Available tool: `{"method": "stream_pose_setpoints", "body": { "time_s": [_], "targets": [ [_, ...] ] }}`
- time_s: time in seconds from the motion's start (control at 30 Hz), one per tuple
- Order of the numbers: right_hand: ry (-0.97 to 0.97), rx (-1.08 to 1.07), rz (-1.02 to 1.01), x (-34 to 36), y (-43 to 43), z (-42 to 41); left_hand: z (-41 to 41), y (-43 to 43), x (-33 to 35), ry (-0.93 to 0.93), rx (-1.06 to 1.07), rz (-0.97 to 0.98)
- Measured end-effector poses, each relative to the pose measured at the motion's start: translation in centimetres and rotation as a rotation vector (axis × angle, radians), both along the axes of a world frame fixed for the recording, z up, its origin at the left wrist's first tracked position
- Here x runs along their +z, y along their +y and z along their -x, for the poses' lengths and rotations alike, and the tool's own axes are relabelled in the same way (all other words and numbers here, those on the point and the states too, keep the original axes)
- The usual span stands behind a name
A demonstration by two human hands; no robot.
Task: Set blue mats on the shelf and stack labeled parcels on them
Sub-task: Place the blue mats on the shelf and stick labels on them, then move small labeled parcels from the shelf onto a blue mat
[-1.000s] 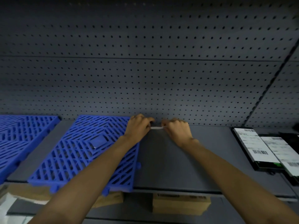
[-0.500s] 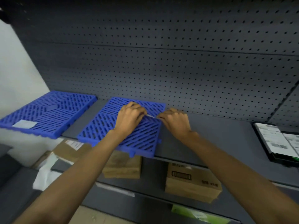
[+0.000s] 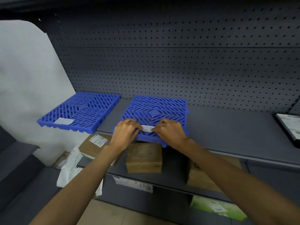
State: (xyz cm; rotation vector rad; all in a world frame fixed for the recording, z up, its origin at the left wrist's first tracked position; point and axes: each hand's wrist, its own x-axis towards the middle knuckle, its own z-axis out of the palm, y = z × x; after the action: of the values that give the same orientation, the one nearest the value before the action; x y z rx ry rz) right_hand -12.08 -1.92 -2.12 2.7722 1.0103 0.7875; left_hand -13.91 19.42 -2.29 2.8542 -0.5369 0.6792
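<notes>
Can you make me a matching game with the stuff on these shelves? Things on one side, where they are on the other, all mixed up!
Things:
1. white strip
2. left mat
3. middle brown box
4. green pack

Places:
A. one level down, below the right mat
B. pinched between the left hand and the right hand
C. at the left end of the shelf, with a white label on it
D. lowest down, towards the right

Pairs: 1-B, 2-C, 3-A, 4-D.
</notes>
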Motion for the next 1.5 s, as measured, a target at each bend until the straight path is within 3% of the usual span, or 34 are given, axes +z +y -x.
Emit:
{"method": "stream_pose_setpoints", "body": {
  "time_s": [0.37, 0.63, 0.93, 1.2, 1.5],
  "targets": [
    [0.113, -0.183, 0.031, -0.9, 2.2, 4.3, 2.3, 2.7, -0.6, 0.037, -0.123, -0.059],
    [0.23, -0.262, -0.064, 0.7, -2.0, 6.9, 2.8, -2.6, 1.6, 0.063, -0.136, -0.134],
    [0.325, -0.561, -0.098, 2.4, -20.4, 12.7, 4.8, -19.4, 2.5, 0.091, -0.142, -0.173],
    [0.365, -0.79, -0.157, 2.3, -40.5, 17.9, 6.0, -38.9, 1.6, 0.163, -0.188, -0.088],
    [0.485, -0.797, -0.342, 1.4, -51.8, 14.1, 3.1, -54.3, -0.3, 0.225, -0.249, -0.069]
  ]
}}
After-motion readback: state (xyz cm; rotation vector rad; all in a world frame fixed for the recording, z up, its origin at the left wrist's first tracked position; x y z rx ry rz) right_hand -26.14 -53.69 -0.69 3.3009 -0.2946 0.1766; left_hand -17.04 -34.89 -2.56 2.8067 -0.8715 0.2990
